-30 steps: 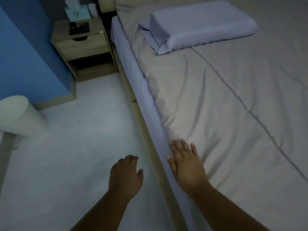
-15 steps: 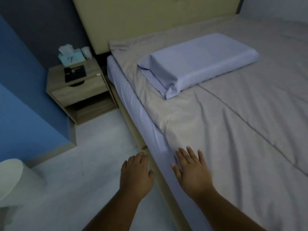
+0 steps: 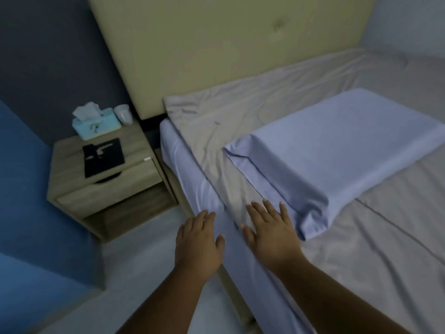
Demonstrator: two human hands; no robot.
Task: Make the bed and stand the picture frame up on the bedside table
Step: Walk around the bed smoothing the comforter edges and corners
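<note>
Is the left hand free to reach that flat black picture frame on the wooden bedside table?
Probably yes: the left hand is open and empty, and nothing stands between it and the flat black picture frame.

You have two hands in view, left hand (image 3: 198, 242) and right hand (image 3: 271, 231), both spread flat. One bed (image 3: 361, 249) carries one pillow (image 3: 342, 150). One bedside table (image 3: 106, 184) holds one picture frame (image 3: 103, 157) lying flat, one tissue box (image 3: 96, 125) and one cup (image 3: 123, 113).
</note>
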